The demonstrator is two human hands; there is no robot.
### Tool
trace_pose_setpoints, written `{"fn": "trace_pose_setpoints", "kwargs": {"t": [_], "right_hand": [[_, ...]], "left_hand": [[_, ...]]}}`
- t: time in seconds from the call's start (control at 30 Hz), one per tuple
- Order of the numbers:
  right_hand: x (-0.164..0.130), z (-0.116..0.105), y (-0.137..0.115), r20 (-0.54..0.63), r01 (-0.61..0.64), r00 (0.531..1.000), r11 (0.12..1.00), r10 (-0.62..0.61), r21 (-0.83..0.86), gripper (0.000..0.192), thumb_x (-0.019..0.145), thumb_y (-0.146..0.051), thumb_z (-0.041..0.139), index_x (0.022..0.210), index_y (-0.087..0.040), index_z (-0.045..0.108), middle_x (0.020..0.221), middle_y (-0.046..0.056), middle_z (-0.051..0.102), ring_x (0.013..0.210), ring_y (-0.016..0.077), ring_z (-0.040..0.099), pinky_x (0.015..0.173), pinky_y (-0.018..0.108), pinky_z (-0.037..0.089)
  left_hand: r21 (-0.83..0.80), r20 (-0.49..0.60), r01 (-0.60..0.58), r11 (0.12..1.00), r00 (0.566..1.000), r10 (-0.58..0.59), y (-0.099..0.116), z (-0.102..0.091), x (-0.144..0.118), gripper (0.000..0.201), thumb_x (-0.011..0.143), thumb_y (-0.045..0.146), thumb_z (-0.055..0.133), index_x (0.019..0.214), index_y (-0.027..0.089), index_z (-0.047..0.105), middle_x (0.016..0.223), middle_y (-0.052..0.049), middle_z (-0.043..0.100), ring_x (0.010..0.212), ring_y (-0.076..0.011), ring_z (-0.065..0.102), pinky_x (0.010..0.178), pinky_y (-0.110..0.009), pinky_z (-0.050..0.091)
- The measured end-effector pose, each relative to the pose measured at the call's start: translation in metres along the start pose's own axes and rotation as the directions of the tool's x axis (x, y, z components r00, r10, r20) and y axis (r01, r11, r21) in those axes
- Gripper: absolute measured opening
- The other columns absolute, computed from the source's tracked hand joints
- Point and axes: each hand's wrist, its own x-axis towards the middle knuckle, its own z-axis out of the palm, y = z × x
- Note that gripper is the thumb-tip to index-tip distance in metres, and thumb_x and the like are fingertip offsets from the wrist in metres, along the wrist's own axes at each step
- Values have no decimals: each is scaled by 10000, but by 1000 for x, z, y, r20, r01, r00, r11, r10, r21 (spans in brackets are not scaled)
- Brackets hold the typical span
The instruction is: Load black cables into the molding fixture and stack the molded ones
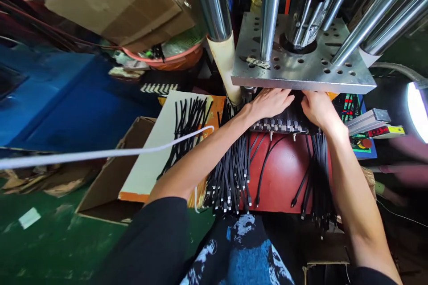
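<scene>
Under the steel press plate (304,78), both hands reach onto a dark mold (279,125) with a row of small metal connector ends along its front edge. My left hand (272,102) lies over the mold's left part, fingers stretched to the right. On the right side is my right hand (317,107), bent at the wrist; its fingertips are hidden by the plate and the mold. Black cables with metal plugs (230,173) hang in a thick bunch left of the mold. Another bunch of black cables (321,173) hangs below my right hand.
Steel columns (272,13) rise around the plate. A red surface (281,173) lies in front, with a few loose cables. More cables (189,120) rest on a white board (150,156) at left, over a cardboard box (107,187). A control panel (354,111) and bright lamp (417,111) stand right.
</scene>
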Motion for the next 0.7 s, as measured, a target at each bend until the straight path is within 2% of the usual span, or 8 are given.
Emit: {"fn": "trace_pose_setpoints", "kwargs": {"t": [0.07, 0.13, 0.2, 0.27, 0.37, 0.53, 0.63, 0.7], "right_hand": [[-64, -13, -10, -130, -110, 985, 993, 115, 46, 323, 1025, -228, 469, 1261, -171, 682, 1184, 187, 733, 1055, 333, 691, 885, 436, 524], [-139, -17, -19, -78, -302, 949, 951, 307, 65, 291, 1065, -417, 484, 1178, -222, 669, 1003, 129, 734, 874, 312, 691, 738, 414, 501], [-203, -11, -25, 61, -468, 880, 882, 471, -61, 415, 1035, -621, 491, 1035, -237, 651, 863, 103, 703, 695, 298, 642, 602, 397, 427], [-245, 1, -27, 129, -531, 817, 821, 562, -211, 535, 1044, -678, 389, 1026, -206, 640, 892, 143, 700, 712, 312, 647, 594, 399, 409], [-266, 16, -21, 146, -585, 779, 791, 610, -181, 607, 1060, -677, 289, 992, -196, 654, 942, 157, 720, 802, 316, 674, 673, 406, 446], [-263, 11, -13, 77, -678, 734, 719, 675, 153, 617, 958, -776, 483, 905, -215, 735, 928, 105, 776, 814, 281, 683, 792, 406, 491], [-264, 6, -17, 72, -724, 660, 608, 748, 326, 588, 876, -757, 645, 983, -195, 781, 896, 89, 780, 757, 255, 675, 762, 389, 506], [-264, 4, -21, 76, -731, 628, 554, 775, 398, 588, 848, -721, 712, 1090, -192, 801, 845, 68, 769, 719, 240, 664, 733, 377, 507]], "left_hand": [[-22, -91, -142, 990, 986, 139, 20, -8, -45, 381, 1088, 276, 440, 1368, 105, 633, 1501, -177, 624, 1414, -315, 558, 1198, -477, 436], [-73, -45, -108, 992, 993, 105, 49, -9, -100, 317, 1090, 314, 437, 1046, 184, 723, 1187, -120, 758, 1154, -285, 688, 1046, -442, 541], [-61, 173, 126, 990, 978, -114, 80, -3, -148, 341, 1079, 402, 487, 906, 198, 699, 888, -97, 740, 797, -255, 722, 739, -394, 584], [62, 320, 364, 929, 875, -364, 104, 9, -174, 286, 1035, 404, 598, 1066, 138, 700, 955, -143, 732, 752, -285, 734, 652, -389, 561], [9, 401, 540, 841, 769, -498, 117, 28, -178, 244, 1023, 180, 559, 1216, 67, 657, 1115, -225, 715, 926, -340, 759, 756, -405, 568], [-270, 445, 557, 786, 796, -411, 101, 36, -162, 177, 967, 83, 551, 1052, 104, 706, 1041, -173, 752, 992, -297, 754, 883, -397, 568], [-466, 502, 553, 691, 808, -308, 93, 35, -166, 84, 920, 160, 678, 995, 141, 713, 868, -61, 770, 807, -191, 755, 761, -285, 584], [-599, 545, 577, 555, 802, -245, 93, 38, -171, 198, 908, 191, 707, 1096, 128, 700, 821, -29, 766, 678, -137, 721, 643, -233, 570]]}}
